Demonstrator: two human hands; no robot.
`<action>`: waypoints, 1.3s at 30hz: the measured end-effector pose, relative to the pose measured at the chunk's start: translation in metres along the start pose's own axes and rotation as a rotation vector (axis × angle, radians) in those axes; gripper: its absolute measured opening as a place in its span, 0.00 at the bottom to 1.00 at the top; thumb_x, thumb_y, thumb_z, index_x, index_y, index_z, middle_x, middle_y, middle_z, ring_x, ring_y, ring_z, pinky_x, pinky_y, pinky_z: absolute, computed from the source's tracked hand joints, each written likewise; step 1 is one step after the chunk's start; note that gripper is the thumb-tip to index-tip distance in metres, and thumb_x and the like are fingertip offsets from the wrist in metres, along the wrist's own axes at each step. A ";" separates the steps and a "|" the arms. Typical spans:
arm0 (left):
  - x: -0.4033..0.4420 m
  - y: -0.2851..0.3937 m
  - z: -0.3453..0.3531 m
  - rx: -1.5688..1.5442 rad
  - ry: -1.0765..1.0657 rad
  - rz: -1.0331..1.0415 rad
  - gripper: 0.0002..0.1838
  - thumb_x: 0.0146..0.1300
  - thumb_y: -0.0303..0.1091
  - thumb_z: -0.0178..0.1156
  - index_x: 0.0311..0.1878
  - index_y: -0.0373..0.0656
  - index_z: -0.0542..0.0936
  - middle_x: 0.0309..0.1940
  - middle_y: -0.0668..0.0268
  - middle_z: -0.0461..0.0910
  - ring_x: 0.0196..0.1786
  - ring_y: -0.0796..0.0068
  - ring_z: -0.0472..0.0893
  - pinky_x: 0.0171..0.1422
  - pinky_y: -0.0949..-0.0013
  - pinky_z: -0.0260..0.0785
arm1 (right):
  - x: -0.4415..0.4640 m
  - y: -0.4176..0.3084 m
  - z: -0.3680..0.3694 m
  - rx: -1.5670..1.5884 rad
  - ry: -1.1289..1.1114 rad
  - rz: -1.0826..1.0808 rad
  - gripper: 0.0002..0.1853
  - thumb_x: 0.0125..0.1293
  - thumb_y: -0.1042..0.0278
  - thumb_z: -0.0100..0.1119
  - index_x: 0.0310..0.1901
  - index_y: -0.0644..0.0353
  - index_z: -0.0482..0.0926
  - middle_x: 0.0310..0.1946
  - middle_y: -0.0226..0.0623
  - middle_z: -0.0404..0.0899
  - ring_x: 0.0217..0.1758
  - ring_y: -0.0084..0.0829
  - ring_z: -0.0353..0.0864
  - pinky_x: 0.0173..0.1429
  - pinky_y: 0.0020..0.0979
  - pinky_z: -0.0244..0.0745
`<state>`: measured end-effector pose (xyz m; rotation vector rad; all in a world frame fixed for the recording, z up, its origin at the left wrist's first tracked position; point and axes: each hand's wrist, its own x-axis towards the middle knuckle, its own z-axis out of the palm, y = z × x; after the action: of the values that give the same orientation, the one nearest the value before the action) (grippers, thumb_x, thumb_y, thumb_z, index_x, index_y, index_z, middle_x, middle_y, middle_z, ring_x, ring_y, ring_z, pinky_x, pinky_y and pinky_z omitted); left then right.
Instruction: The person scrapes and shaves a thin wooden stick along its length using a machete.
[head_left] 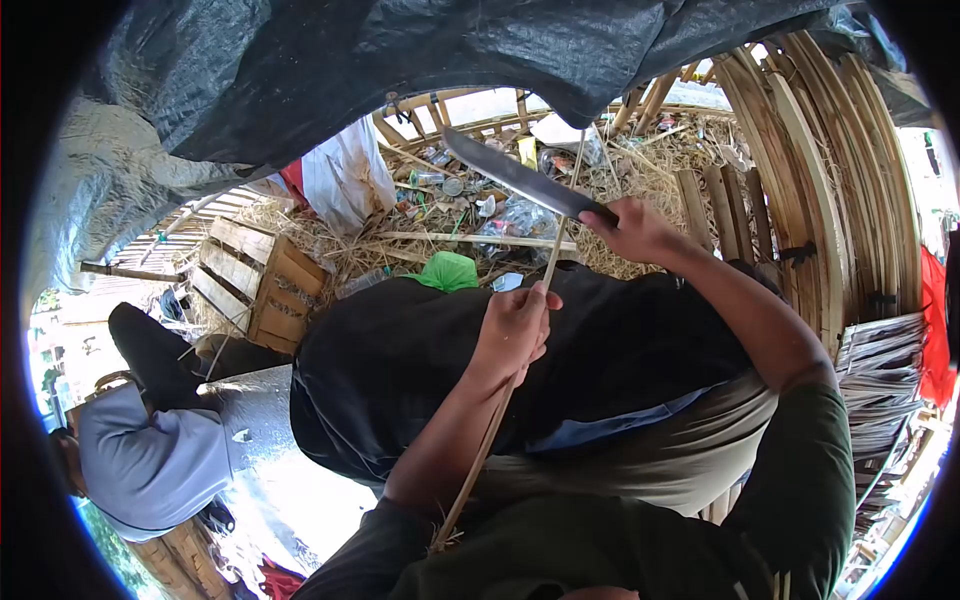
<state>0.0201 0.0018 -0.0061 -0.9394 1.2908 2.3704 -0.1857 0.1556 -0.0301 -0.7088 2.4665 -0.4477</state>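
My right hand (640, 232) is closed around the dark handle of a large machete (505, 172), its broad blade pointing up and to the left. A long thin bamboo strip (552, 262) runs from near my chest up past the blade, and my left hand (515, 335) grips it about midway. The blade crosses the strip just above my left hand and appears to touch it. Beneath both hands are my legs in dark trousers (400, 350).
A slatted wooden crate (258, 285) stands at left, near a seated person in a pale shirt (150, 465). Litter and shavings (640, 190) cover the ground ahead, with a green plastic bag (447, 270). Bundled bamboo slats (810, 170) lean at right. A dark tarp (420, 50) hangs overhead.
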 end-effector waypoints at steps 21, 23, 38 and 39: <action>0.005 -0.002 -0.012 0.402 0.167 0.183 0.18 0.77 0.38 0.51 0.34 0.36 0.82 0.10 0.74 0.67 0.11 0.85 0.66 0.16 0.73 0.55 | -0.004 -0.001 0.029 0.070 0.077 -0.229 0.32 0.71 0.36 0.55 0.36 0.66 0.84 0.20 0.50 0.79 0.26 0.42 0.84 0.34 0.46 0.76; 0.003 -0.003 -0.015 0.405 0.152 0.162 0.18 0.77 0.38 0.51 0.35 0.36 0.83 0.10 0.74 0.67 0.11 0.85 0.66 0.16 0.73 0.56 | 0.005 0.000 0.014 0.077 -0.049 -0.075 0.32 0.72 0.36 0.54 0.35 0.66 0.84 0.19 0.49 0.78 0.24 0.40 0.83 0.31 0.44 0.75; -0.002 0.002 -0.008 0.313 0.098 0.164 0.19 0.78 0.40 0.50 0.38 0.36 0.82 0.11 0.75 0.66 0.12 0.86 0.66 0.16 0.75 0.56 | 0.004 -0.008 -0.013 0.166 -0.069 0.049 0.33 0.72 0.37 0.54 0.32 0.68 0.82 0.19 0.51 0.78 0.26 0.42 0.84 0.33 0.47 0.75; -0.001 0.004 -0.007 0.329 0.096 0.169 0.19 0.78 0.40 0.50 0.38 0.36 0.82 0.11 0.75 0.66 0.12 0.86 0.66 0.16 0.75 0.56 | -0.001 -0.012 -0.007 0.164 -0.061 0.005 0.33 0.72 0.38 0.54 0.32 0.68 0.82 0.18 0.51 0.78 0.26 0.43 0.84 0.34 0.47 0.75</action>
<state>0.0212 -0.0060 -0.0058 -0.8795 1.7937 2.1535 -0.1843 0.1478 -0.0193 -0.6392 2.3423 -0.6094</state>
